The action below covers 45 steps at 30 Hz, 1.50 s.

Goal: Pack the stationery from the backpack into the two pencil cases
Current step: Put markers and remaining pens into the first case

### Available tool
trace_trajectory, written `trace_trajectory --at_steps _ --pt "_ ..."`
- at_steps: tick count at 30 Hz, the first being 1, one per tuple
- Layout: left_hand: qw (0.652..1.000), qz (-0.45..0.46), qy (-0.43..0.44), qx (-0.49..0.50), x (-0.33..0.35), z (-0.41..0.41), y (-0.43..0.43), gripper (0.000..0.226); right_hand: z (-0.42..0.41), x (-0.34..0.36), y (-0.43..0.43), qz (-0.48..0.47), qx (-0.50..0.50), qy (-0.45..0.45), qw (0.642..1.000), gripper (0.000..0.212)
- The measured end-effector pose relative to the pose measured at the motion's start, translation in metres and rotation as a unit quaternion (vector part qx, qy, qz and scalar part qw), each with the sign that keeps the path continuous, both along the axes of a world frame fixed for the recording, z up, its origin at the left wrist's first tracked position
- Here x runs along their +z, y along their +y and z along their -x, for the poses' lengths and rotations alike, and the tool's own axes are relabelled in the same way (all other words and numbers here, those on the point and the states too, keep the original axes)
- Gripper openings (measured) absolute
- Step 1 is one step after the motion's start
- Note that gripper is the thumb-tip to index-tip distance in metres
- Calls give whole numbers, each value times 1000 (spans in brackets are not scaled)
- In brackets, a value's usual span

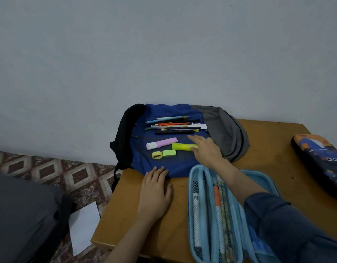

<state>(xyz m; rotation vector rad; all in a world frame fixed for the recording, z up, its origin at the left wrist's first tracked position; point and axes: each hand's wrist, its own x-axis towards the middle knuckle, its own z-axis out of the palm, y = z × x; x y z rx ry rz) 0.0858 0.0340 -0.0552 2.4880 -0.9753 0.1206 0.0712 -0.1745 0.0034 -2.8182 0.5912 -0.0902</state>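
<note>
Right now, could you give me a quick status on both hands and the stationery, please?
Right hand open, fingers on yellow highlighter. Left hand flat on table. Pens still piled on backpack; blue pencil case open. Nothing blocking.

The light is dim, flat and cool, giving the wall a grey-blue cast with no bright patch to mark a source. Shadows are soft: a faint dark one lies under the right hand on the backpack, and another under the left hand on the table. No glare shows anywhere. Detail is soft and smeared overall, as from compression; the pens at 12 o'clock blend together. Wide-angle distortion bends the table edges, and the floor at 9 o'clock and the sleeve at 5 o'clock are blurred.
</note>
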Motion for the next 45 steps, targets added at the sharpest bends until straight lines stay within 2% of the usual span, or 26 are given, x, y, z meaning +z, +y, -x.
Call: trace_trajectory --at_steps 3,5,9,12,16,19,22,25,29,33,37,40,45 --pt "1000 8 -7 0 -2 0 0 45 -3 -1 5 26 9 43 999 55" --pt "1000 9 -10 -2 -3 -1 -1 45 -3 -1 10 28 -9 41 999 51" --pt "1000 7 -5 -5 -2 -1 0 45 6 9 14 -19 -59 -100 993 28" --pt "1000 -4 -1 -1 0 -1 0 45 24 22 13 -102 -77 -155 980 22" --pt "999 -40 29 11 16 5 -8 47 63 27 16 -265 -57 -196 943 14" --pt "999 4 44 -8 31 26 -16 40 85 27 20 -382 -81 -213 896 10" --pt "995 28 72 -59 41 60 -20 37 102 29 24 -448 -119 -238 853 8" --pt "993 12 90 -69 42 85 -22 51 112 29 25 -475 -159 -231 834 10" --pt "994 0 97 -43 39 97 -20 65 121 33 29 -463 -166 -250 834 14" --pt "995 9 89 -34 41 99 -18 45 123 38 35 -483 -138 -250 828 33" --pt "994 4 113 -2 41 96 -12 18 122 34 40 -468 -132 -208 848 25" --pt "989 17 146 2 39 95 -8 10 121 28 46 -495 -135 -161 843 20" --pt "986 43 162 3 40 94 -6 4 123 17 48 -442 -78 -60 891 20"
